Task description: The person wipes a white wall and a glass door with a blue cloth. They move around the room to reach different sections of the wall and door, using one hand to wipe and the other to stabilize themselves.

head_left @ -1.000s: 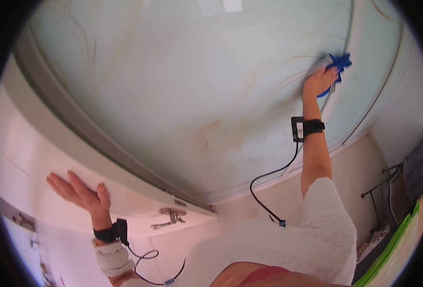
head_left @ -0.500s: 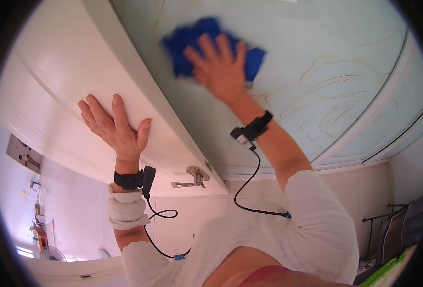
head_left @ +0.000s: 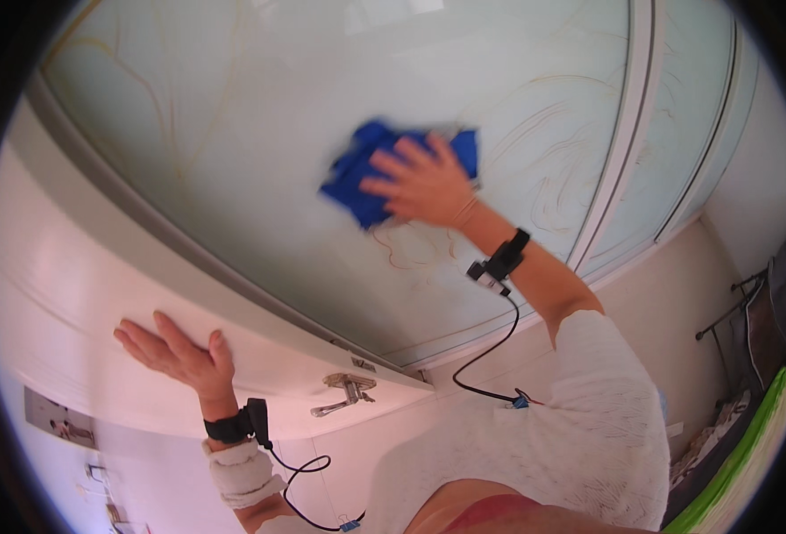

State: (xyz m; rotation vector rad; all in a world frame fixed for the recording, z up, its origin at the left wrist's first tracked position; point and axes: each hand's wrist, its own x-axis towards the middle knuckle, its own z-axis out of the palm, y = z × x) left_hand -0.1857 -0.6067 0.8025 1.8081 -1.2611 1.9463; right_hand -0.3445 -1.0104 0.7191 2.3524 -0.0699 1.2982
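Right hand (head_left: pixel 424 189) and crumpled blue cloth (head_left: pixel 355 173) have come left from the white frame strip (head_left: pixel 644 53) since a second ago; nearest, the empty left hand (head_left: pixel 181 358) lies open on the smooth white door (head_left: pixel 72 258), near its silver metal lever handle (head_left: pixel 346 390); beyond, the right's spread fingers press the cloth against the glossy gold-veined panel (head_left: pixel 277 107)

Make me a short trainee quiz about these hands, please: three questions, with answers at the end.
1. Multiple choice: what is the right hand pressing against the pale patterned panel?
A) a blue cloth
B) a yellow sponge
C) a wooden brush

2. True or false: the left hand, with nothing in its grasp, lies against the white door, apart from the metal handle.

3. Fill the gap: each wrist wears a strap coloured ____.

Key: 1 A; 2 true; 3 black.
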